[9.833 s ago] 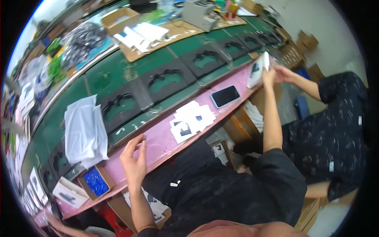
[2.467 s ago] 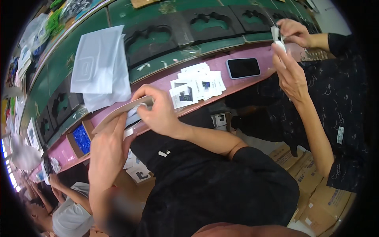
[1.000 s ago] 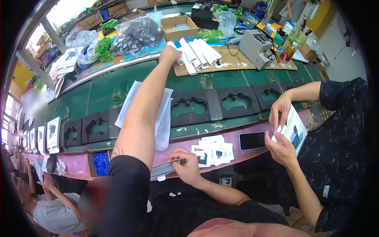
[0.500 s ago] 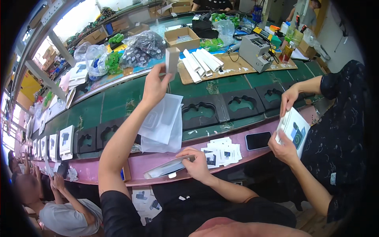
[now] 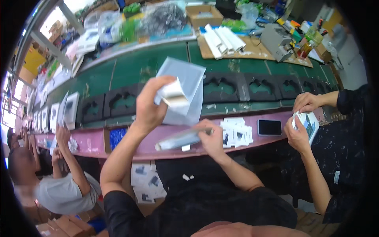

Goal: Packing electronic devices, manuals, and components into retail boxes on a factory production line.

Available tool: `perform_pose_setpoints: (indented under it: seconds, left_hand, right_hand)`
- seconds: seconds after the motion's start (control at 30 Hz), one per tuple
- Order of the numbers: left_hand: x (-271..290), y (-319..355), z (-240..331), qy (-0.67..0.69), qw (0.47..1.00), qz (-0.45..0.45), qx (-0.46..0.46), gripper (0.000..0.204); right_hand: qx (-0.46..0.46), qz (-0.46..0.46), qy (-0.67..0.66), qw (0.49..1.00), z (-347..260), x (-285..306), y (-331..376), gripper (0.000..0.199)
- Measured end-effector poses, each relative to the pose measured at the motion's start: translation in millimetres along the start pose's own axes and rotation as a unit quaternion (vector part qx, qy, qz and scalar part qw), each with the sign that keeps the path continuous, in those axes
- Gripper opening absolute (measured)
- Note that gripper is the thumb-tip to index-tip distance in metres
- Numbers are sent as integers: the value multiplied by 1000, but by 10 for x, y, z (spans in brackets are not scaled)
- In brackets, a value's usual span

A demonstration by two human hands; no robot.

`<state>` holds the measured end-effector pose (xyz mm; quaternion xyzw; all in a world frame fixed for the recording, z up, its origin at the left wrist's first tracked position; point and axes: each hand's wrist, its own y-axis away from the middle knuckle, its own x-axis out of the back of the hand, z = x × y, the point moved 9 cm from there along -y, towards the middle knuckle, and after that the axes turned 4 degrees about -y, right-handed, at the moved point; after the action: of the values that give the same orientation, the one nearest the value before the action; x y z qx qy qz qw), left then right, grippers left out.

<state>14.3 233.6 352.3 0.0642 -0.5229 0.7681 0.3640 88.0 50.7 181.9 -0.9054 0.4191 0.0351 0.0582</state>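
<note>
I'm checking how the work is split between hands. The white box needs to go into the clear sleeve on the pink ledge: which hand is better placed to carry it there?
Left. The left hand already holds the white box, raised over the ledge. The right hand is pinning the sleeve down, so it looks better kept there.

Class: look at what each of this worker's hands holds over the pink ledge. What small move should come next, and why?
Probably bring the left hand down toward the right hand. The left holds a small white box raised above the green belt; the right pins a long clear sleeve flat on the pink ledge. The two items are still apart.
</note>
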Motion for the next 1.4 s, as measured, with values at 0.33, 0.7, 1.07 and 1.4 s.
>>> perform_pose_setpoints:
  seconds: [0.33,0.7,1.07,1.4]
  left_hand:
    - [789,965,413,8,973,27,228,120]
    - [607,1142,633,-30,983,-84,157,94]
    - [457,900,640,-119,967,-190,124,84]
    - [392,780,681,-132,962,-212,111,49]
  right_hand:
    - [-11,-2,-37,999,-62,-12,-153,25]
    - [5,-20,-6,1000,-147,-35,-86,28]
    - [-6,-30,9,999,-179,-106,-99,32]
    - [-11,-29,-1,1000,-140,-160,-110,28]
